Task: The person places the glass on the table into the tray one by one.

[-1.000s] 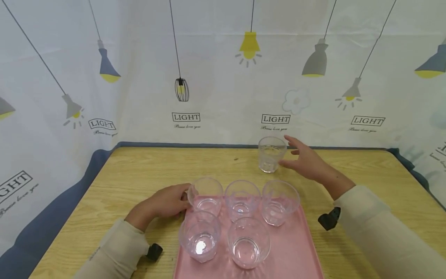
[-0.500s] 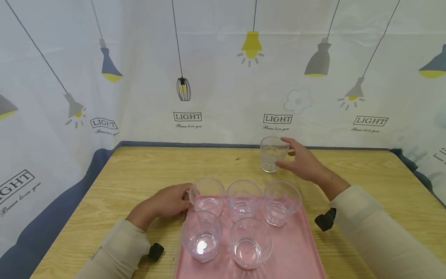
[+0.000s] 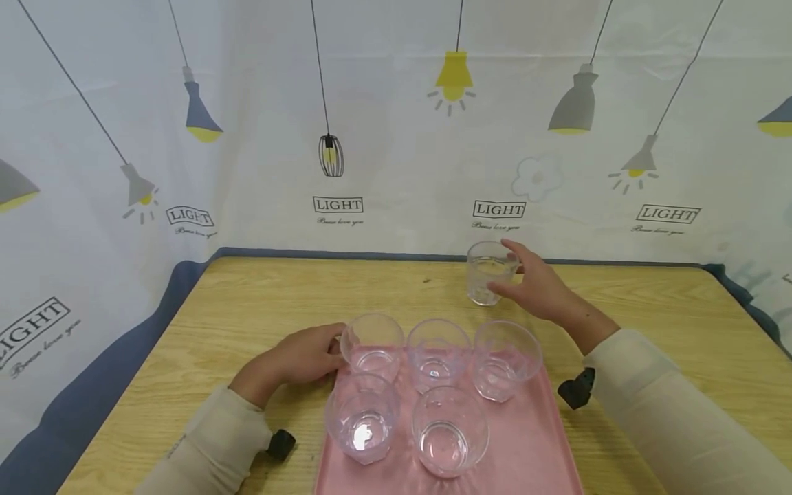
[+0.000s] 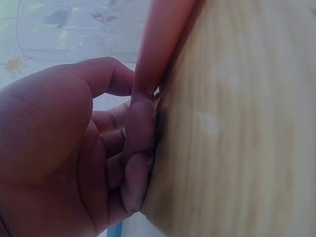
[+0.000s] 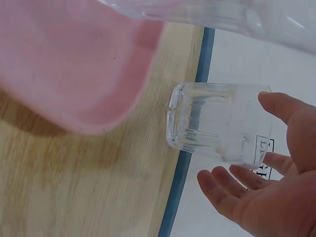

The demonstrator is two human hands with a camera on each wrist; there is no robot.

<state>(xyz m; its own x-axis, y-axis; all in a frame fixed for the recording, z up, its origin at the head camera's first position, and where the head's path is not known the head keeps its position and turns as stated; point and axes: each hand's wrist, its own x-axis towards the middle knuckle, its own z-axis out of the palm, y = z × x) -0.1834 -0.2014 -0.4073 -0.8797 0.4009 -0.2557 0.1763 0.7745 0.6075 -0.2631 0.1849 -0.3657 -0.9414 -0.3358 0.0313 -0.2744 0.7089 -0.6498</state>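
My left hand [image 3: 309,354] grips the far left corner of the pink tray [image 3: 520,440]. In the left wrist view its curled fingers [image 4: 138,126] are at the tray's end, close over the wood. Several clear plastic cups stand upright on the tray, among them a front cup [image 3: 450,433] and a back-left cup [image 3: 371,344] beside that hand. Beyond the tray, another clear cup [image 3: 485,275] stands on the table near its back edge. My right hand [image 3: 538,285] is spread around this cup, thumb and fingers apart, with the thumb tip [image 5: 266,101] right at its rim.
The wooden table [image 3: 247,289] ends at a fabric backdrop [image 3: 396,137] printed with lamps. A back-right cup [image 3: 504,364] stands on the tray between the right forearm and the middle cup [image 3: 438,350]. Dark wrist devices sit below both sleeves.
My right hand has moved left, its thumb and fingers coming further around the far cup. That cup and the left hand on the tray stay put; the head view shifts slightly.
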